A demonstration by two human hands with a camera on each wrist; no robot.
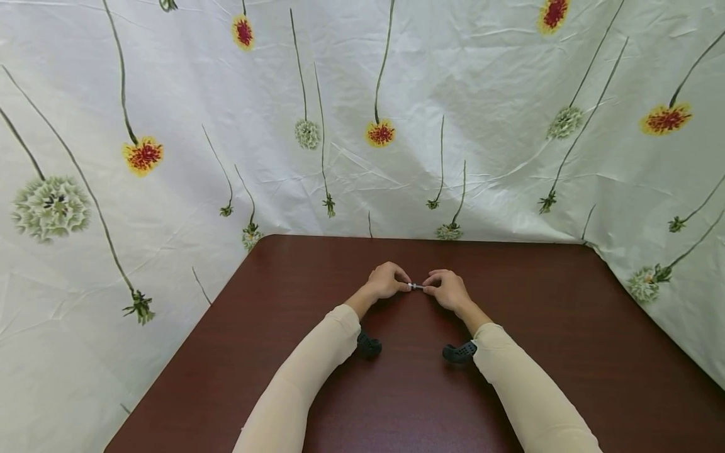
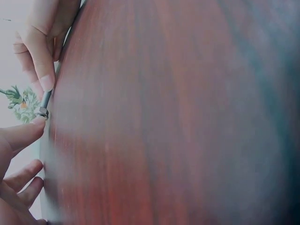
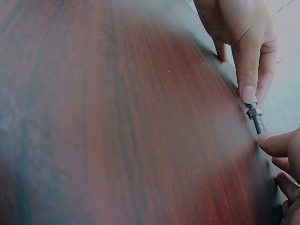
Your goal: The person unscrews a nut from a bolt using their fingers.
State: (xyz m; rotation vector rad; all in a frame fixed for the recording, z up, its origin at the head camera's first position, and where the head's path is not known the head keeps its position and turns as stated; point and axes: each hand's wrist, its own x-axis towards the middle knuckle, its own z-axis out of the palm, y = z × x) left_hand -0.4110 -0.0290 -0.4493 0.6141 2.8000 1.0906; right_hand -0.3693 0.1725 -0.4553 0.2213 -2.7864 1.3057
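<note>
Above the far middle of the table, a small metal bolt [image 3: 259, 124] spans the gap between both hands. A hex nut [image 3: 254, 112] sits on it, close to the left fingertips. My left hand [image 1: 386, 281] pinches the bolt's left end between thumb and finger, which cover that end. From the other side, my right hand [image 1: 450, 290] pinches the opposite end with thumb and forefinger. Threads show on the shank between the nut and the right thumb in the right wrist view. The remaining left fingers are loosely bent in the left wrist view.
The dark red-brown table [image 1: 408, 396] stretches beneath both arms. Behind it and along its sides hangs a pale flower-printed cloth [image 1: 498, 82]. Dark perforated wrist straps [image 1: 369, 345] stick out inward below both sleeves, low over the table.
</note>
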